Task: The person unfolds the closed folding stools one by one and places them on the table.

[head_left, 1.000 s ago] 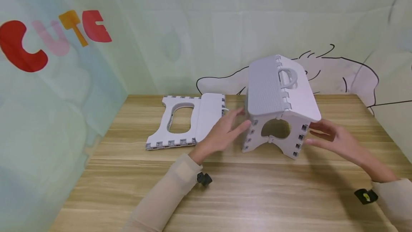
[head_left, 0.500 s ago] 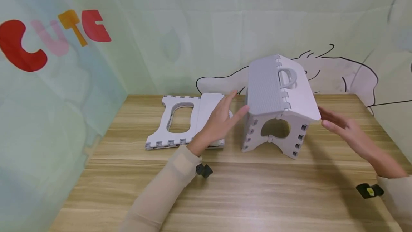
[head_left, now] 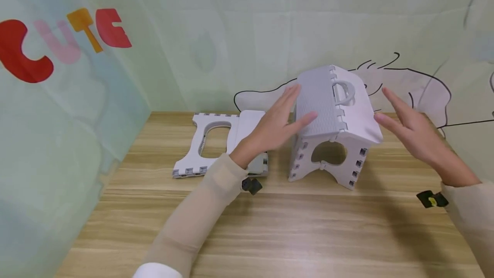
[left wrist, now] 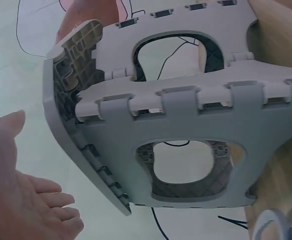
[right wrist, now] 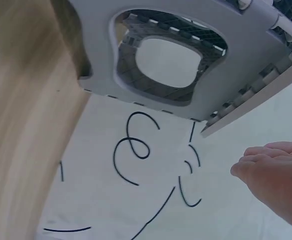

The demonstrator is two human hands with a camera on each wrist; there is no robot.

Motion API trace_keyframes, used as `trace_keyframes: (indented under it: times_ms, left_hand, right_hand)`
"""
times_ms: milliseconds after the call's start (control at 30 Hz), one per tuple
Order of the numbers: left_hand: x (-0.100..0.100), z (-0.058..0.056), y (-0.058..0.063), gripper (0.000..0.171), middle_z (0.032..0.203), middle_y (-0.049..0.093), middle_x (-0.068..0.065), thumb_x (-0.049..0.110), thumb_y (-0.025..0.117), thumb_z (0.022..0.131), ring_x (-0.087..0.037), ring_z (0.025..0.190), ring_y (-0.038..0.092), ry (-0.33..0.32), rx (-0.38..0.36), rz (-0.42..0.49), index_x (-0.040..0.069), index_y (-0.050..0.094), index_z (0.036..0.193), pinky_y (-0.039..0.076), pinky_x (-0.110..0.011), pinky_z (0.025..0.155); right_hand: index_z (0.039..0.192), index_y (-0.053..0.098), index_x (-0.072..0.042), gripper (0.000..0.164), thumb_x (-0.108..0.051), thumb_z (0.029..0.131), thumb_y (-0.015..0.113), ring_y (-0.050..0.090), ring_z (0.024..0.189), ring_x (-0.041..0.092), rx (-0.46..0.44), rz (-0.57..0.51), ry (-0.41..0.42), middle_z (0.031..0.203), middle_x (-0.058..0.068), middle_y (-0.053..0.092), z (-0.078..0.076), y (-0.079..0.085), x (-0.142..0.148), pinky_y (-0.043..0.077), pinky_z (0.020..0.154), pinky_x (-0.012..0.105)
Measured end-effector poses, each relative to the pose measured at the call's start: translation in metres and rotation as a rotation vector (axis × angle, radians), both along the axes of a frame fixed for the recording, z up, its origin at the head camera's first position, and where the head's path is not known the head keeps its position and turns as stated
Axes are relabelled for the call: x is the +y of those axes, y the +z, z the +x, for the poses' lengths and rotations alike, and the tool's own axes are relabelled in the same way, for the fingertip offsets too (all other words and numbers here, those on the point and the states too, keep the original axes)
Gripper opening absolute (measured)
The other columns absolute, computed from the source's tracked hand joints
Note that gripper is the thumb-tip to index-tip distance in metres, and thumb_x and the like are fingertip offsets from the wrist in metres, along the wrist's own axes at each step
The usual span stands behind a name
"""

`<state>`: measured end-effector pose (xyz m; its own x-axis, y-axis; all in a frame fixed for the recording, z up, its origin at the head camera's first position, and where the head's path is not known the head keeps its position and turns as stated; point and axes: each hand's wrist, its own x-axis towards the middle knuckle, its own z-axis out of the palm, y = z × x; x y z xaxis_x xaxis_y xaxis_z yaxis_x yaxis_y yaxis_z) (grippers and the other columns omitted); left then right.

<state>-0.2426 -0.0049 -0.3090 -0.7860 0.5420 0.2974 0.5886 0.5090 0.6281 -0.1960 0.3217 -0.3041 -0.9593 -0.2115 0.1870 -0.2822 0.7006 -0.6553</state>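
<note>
Because the stool stands peaked at the head view's three o'clock, between my left hand and right hand, both empty, fingers extended, I should probably press its slopes evenly.

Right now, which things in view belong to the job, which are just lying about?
Likely the job: standing stool, peak-topped; left hand and right hand, flanking it.
Likely lying about: folded stool, flat on table; printed backdrop.
</note>
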Motion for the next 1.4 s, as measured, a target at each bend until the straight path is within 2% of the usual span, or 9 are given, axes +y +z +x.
trace_keyframes:
  times_ms: [67,267,467,633,733,933,1067,1400]
  left_hand:
    - [0.004,-0.003,0.006,0.085,0.167,0.005,0.0,0.057,0.046,0.101,0.002,0.146,-0.008,-0.008,0.002,-0.03,0.009,0.01,0.16,0.0,-0.021,0.119]
    - [0.02,-0.011,0.018,0.089,0.166,-0.001,0.002,0.065,0.041,0.099,-0.006,0.149,-0.01,-0.038,0.009,-0.146,0.012,0.004,0.161,-0.005,-0.018,0.117]
    - [0.031,-0.017,0.021,0.087,0.166,-0.005,0.0,0.067,0.034,0.1,-0.012,0.149,-0.012,-0.064,0.027,-0.263,0.013,0.002,0.161,-0.004,-0.025,0.119]
    - [0.034,-0.019,0.021,0.085,0.166,-0.004,-0.003,0.064,0.034,0.101,-0.013,0.149,-0.012,-0.093,0.03,-0.328,0.011,0.003,0.16,-0.002,-0.025,0.119]
    - [0.035,-0.021,0.021,0.084,0.166,-0.003,-0.003,0.063,0.033,0.102,-0.014,0.149,-0.011,-0.105,0.024,-0.348,0.01,0.004,0.16,-0.002,-0.025,0.12]
    - [0.036,-0.024,0.018,0.084,0.166,-0.002,-0.003,0.064,0.032,0.102,-0.014,0.149,-0.01,-0.113,-0.005,-0.349,0.01,0.005,0.16,-0.002,-0.023,0.119]
    - [0.038,-0.025,0.016,0.085,0.166,-0.002,-0.004,0.064,0.032,0.101,-0.014,0.149,-0.009,-0.113,-0.006,-0.35,0.009,0.006,0.16,-0.002,-0.023,0.119]
    - [0.042,-0.028,0.014,0.084,0.166,-0.003,-0.004,0.064,0.028,0.102,-0.012,0.149,-0.008,-0.123,0.022,-0.39,0.008,0.004,0.16,-0.005,-0.018,0.116]
  right_hand:
    - [0.16,0.002,-0.031,0.072,-0.037,0.105,0.047,0.001,0.15,0.038,-0.029,0.05,-0.006,0.166,0.001,0.001,-0.004,0.007,-0.005,0.004,0.114,0.071]
    - [0.16,-0.005,-0.03,0.08,-0.043,0.103,0.049,-0.004,0.15,0.036,-0.08,0.124,0.048,0.165,-0.001,-0.007,-0.015,0.018,-0.021,0.003,0.112,0.073]
    - [0.16,-0.006,-0.021,0.084,-0.043,0.102,0.05,0.0,0.149,0.042,-0.058,0.133,0.104,0.166,0.008,-0.007,-0.029,0.017,-0.036,0.007,0.112,0.074]
    - [0.161,-0.005,-0.017,0.085,-0.043,0.101,0.051,0.006,0.148,0.045,-0.055,0.15,0.105,0.165,0.011,-0.008,-0.036,0.012,-0.039,0.014,0.113,0.071]
    - [0.161,-0.004,-0.017,0.085,-0.044,0.101,0.05,0.008,0.147,0.046,-0.061,0.161,0.103,0.165,0.012,-0.008,-0.038,0.012,-0.039,0.017,0.112,0.071]
    - [0.161,-0.005,-0.015,0.086,-0.043,0.101,0.05,0.024,0.14,0.049,-0.07,0.178,0.113,0.164,0.02,0.0,-0.039,0.011,-0.04,0.025,0.107,0.07]
    - [0.16,-0.005,-0.014,0.085,-0.042,0.102,0.05,0.031,0.135,0.048,-0.069,0.182,0.13,0.164,0.022,0.003,-0.039,0.009,-0.041,0.027,0.106,0.069]
    - [0.16,-0.004,-0.011,0.083,-0.04,0.102,0.048,0.027,0.137,0.048,-0.032,0.193,0.148,0.164,0.021,0.002,-0.04,0.008,-0.039,0.026,0.106,0.071]
